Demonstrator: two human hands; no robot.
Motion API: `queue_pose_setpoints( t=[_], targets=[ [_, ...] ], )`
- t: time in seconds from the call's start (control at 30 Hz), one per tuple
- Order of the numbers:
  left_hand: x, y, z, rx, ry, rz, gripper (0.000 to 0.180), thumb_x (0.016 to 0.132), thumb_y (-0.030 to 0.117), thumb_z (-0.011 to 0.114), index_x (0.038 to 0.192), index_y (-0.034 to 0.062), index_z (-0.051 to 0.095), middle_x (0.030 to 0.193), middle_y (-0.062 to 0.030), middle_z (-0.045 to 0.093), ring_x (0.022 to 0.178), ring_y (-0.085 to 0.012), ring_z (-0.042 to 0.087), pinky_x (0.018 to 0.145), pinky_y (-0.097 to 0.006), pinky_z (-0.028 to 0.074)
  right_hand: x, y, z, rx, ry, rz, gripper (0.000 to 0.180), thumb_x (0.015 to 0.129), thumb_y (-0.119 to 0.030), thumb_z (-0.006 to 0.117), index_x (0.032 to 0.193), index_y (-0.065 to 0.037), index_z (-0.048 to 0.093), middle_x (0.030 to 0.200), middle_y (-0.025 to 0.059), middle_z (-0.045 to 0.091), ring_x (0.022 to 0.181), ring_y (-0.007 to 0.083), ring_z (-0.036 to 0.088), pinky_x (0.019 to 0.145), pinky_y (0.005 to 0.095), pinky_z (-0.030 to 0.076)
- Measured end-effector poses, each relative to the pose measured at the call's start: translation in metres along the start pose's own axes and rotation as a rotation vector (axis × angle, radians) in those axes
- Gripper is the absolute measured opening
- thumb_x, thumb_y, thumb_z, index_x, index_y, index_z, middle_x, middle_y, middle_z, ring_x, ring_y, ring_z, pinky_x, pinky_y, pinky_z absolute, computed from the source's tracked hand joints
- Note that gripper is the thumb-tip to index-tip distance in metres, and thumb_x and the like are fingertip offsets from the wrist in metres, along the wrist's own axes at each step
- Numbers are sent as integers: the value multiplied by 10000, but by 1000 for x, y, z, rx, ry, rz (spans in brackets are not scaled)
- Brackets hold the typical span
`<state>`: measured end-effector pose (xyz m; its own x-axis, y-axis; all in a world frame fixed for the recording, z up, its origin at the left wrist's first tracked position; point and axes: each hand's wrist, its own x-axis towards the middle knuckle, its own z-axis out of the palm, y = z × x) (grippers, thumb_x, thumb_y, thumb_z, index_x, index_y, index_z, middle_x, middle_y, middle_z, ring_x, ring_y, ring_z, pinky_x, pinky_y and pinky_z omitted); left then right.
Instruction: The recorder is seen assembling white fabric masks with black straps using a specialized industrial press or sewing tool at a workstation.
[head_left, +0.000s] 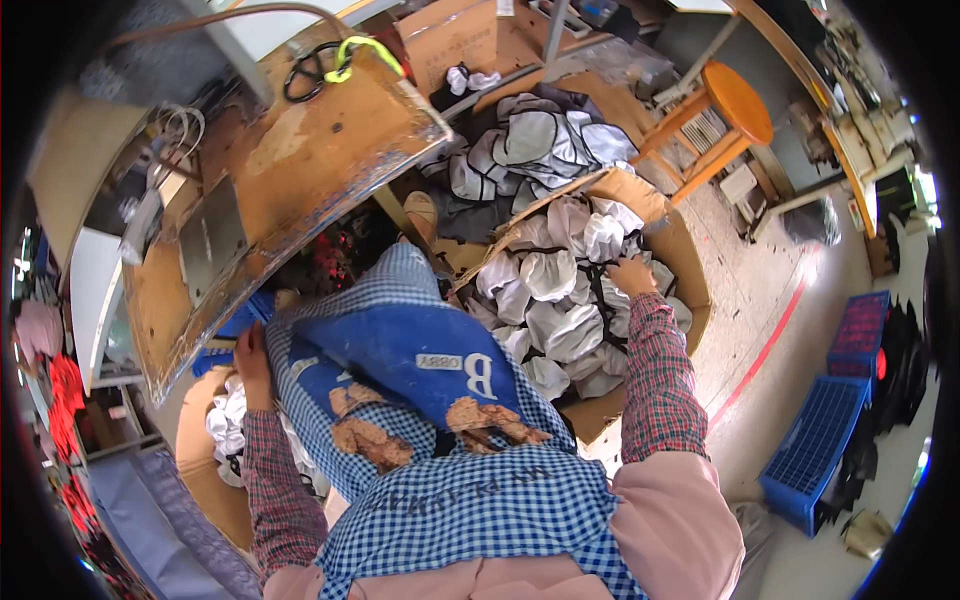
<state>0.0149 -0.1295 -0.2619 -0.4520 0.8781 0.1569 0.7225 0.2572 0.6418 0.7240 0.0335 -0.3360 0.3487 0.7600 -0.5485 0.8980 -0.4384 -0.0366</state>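
My right hand (pixel 632 278) reaches into a large cardboard box (pixel 690 275) on the floor in front of me, to the right. Its fingers are bent and closed on a white fabric piece with black edging, among many similar cup-shaped white fabric pieces (pixel 548 275). What lies under the fingertips is partly hidden. Beside my lap, my left hand (pixel 252 360) is near the wooden table's edge, its fingers stretched and nothing seen in them. A blue checked apron (pixel 400 330) covers my lap.
The worn wooden table (pixel 300 150) stands front left, with black scissors (pixel 308 75) on it. Behind the box lies a heap of grey-white pieces (pixel 540 140). An orange stool (pixel 735 105) and blue crates (pixel 815 445) stand right. Another carton (pixel 195 450) sits at my left.
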Motion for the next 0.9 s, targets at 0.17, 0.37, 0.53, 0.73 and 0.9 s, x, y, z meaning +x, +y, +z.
queue_pose_setpoints(
  t=[0.17, 0.37, 0.53, 0.73, 0.9],
  targets=[
    [-20, 16, 29, -373, -159, -378, 454, 959, 460, 539, 1143, 60, 652, 881, -42, 645, 691, -122, 605, 589, -264, 528, -48, -33, -42, -71, 570, -449, 317, 862, -228, 599, 1140, -79, 625, 1322, 169, 527, 1291, 378, 436, 977, 554, 421],
    [-51, 17, 36, -398, -84, -355, 305, 925, 277, 640, 974, -22, 672, 813, -61, 684, 709, -147, 590, 663, -313, 475, -186, -177, -28, 715, -139, -955, 410, 902, -176, 670, 1269, -24, 569, 1201, 126, 642, 1062, 187, 630, 818, 299, 523],
    [-55, 20, 5, -247, 284, -195, 273, 919, 260, 643, 936, -11, 675, 781, -132, 681, 697, -193, 619, 652, -321, 476, -238, -256, -10, 534, -39, -1193, 280, 872, -162, 704, 1081, -1, 610, 965, 110, 660, 822, 182, 644, 708, 299, 506],
    [-61, -2, -3, -89, 201, -154, 167, 860, 193, 649, 909, 35, 671, 795, -162, 650, 751, -323, 646, 656, -399, 498, -241, -321, -10, 425, 223, -1375, 157, 858, -135, 691, 862, -5, 604, 739, 145, 612, 660, 307, 603, 604, 356, 478],
    [-67, 4, 3, 149, 51, 118, 104, 848, 101, 568, 895, 59, 650, 876, -159, 614, 854, -371, 625, 699, -461, 500, -271, -330, -25, 288, 210, -1474, 189, 799, -137, 726, 917, -33, 622, 929, 129, 643, 873, 307, 618, 738, 387, 480]
  ],
)
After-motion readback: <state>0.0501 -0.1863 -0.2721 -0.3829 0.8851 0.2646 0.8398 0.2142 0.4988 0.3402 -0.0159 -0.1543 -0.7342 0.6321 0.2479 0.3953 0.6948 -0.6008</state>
